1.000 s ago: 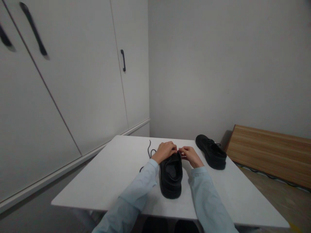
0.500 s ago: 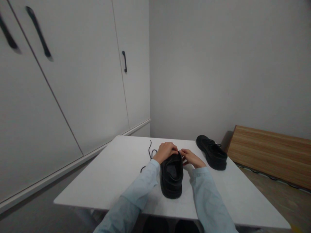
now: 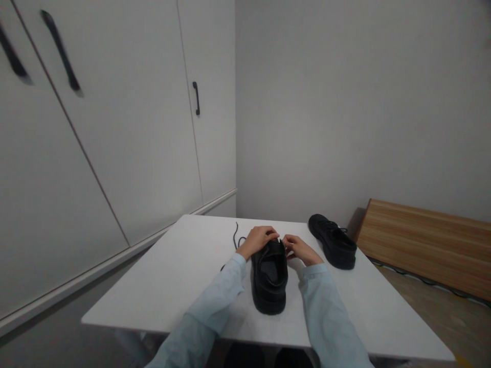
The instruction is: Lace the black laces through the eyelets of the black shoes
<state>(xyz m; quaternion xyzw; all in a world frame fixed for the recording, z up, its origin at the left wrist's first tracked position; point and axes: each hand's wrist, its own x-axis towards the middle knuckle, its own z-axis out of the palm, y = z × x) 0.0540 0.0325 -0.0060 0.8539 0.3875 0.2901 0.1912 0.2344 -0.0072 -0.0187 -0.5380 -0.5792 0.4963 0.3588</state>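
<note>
A black shoe (image 3: 269, 291) rests on the white table, its heel toward me and its opening facing up. Bent over the front of the opening, my left hand (image 3: 258, 240) has its fingers pressed together at the lacing area; what they pinch is too small to make out. My right hand (image 3: 301, 249) is at the shoe's right edge, thumb and fingertips together near the eyelets, on something I cannot make out. A loose black lace (image 3: 235, 236) trails on the table left of the shoe, partly hidden behind my left hand and sleeve.
A second black shoe (image 3: 333, 243), its laces on top, stands at the table's (image 3: 161, 286) back right edge. Beyond it is a wood-grain board (image 3: 425, 245) on the right. White cabinets (image 3: 153, 128) with dark handles are on the left, a plain wall behind.
My left hand has shifted slightly left relative to the shoe, showing more of the shoe's tongue. My right hand stays at the shoe's right edge. The whole view has moved very slightly.
</note>
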